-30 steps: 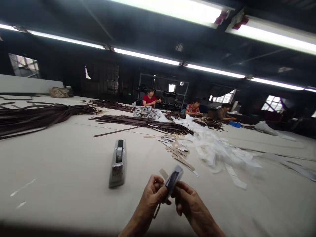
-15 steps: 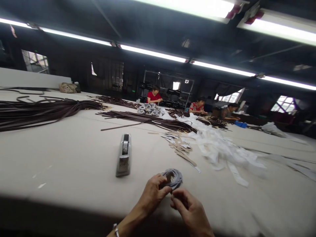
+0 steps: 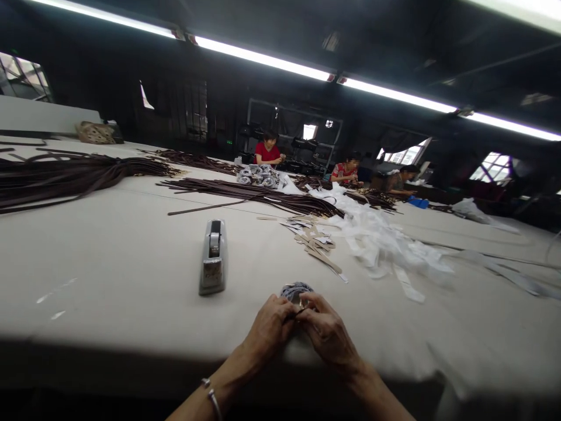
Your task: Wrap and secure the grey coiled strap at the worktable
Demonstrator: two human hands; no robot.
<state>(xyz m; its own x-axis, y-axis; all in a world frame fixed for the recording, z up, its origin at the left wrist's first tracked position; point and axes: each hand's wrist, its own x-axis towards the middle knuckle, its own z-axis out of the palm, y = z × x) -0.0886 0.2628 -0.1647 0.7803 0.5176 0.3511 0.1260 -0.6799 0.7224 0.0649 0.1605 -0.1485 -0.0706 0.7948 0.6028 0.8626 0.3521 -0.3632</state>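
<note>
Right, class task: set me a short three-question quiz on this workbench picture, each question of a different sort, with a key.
1. True or false: both hands, the left hand and the right hand, are on the grey coiled bundle.
2. Multiple choice: what stands on the table just left of the hands? A) a tape dispenser B) a sewing machine C) a kettle
3. Fill the gap: the heap of white plastic scraps lies to the ____ of the cardboard strips.

Key: 1 true; 2 A, the tape dispenser; 3 right.
</note>
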